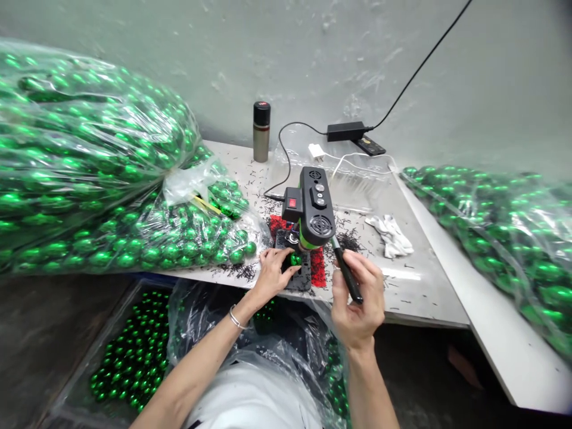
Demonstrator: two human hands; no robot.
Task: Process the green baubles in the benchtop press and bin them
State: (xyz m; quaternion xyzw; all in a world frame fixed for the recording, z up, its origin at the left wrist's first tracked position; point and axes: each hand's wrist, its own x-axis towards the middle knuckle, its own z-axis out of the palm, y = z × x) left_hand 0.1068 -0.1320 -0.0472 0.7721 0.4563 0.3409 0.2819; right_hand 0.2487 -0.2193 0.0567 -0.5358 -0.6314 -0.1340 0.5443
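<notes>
My left hand (pixel 274 271) pinches a shiny green bauble (pixel 296 259) between thumb and fingertips, beneath the head of a small black bench machine (pixel 317 202). This machine has round vents, several knobs and a red switch, and stands on a dark base plate (pixel 298 281). To its right, my right hand (pixel 360 292) is closed around the black grip of a lever handle (pixel 349 277) that runs up to the machine. A red mat (pixel 317 268) shows under the base. The contact between the machine's tip and the bauble is hidden.
Clear plastic bags of green baubles (pixel 89 161) fill the left; another bag (pixel 500 238) lies at right. Below the table edge is a bin of baubles (pixel 129 351). A flask (pixel 261 131), power adapter (pixel 346 130), white gloves (pixel 390 235) and black scraps (pixel 351 241) are on the table.
</notes>
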